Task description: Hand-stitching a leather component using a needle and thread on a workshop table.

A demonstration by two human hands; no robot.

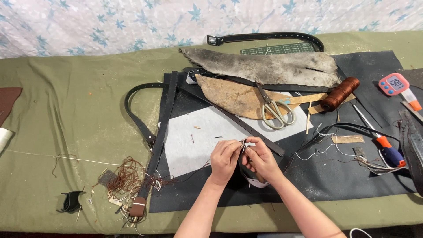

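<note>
I see my left hand (224,159) & right hand (261,158) close together near the middle of the worktop (53,132), fingertips touching. Both pinch one tiny metal bit (243,142) between them; can't tell what it is. Under them lies a black mat (352,176) w/ a white sheet (198,136). At 1 o'clock from my hands sit scissors (273,110). At 2 o'clock, a brown thread spool (339,93). At 8 o'clock, a tangle of brown thread (128,176).
</note>
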